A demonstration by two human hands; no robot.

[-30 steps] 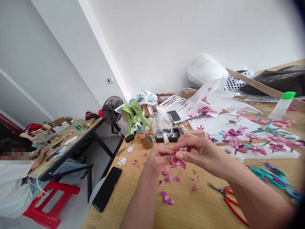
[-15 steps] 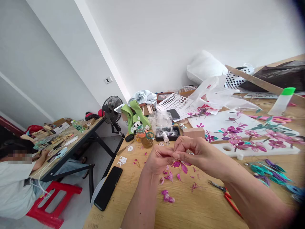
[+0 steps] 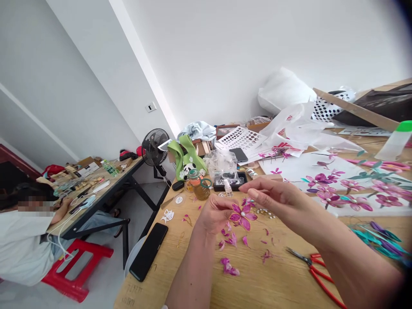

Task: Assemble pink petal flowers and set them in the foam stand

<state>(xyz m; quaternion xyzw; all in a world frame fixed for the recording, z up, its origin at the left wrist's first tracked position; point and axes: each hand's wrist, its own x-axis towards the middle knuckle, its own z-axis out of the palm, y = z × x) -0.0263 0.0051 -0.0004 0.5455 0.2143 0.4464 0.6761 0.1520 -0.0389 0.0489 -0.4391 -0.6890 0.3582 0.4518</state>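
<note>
Pinched in my left hand [image 3: 216, 214] is a magenta flower [image 3: 243, 216] with a pearl centre and gold-edged petals, its face turned up. My right hand [image 3: 273, 199] is just right of and above the flower, fingers apart, with nothing visible between them. Small gold and pearl beads [image 3: 265, 212] lie beneath the right hand. Loose purple petals [image 3: 229, 267] are scattered on the wooden table [image 3: 199, 266] below the hands. Red-handled scissors [image 3: 310, 260] lie near my right forearm.
A black phone [image 3: 149, 252] lies by the left table edge. Behind the hands stand a glass jar [image 3: 200, 189] and a small white bottle [image 3: 228, 189]. Finished flowers [image 3: 355, 201] spread at right. A person [image 3: 24, 240] sits at another table on the left.
My right hand has parted from my left hand and opened. The flower, partly covered before, now shows its whole face in my left hand. The view has shifted slightly.
</note>
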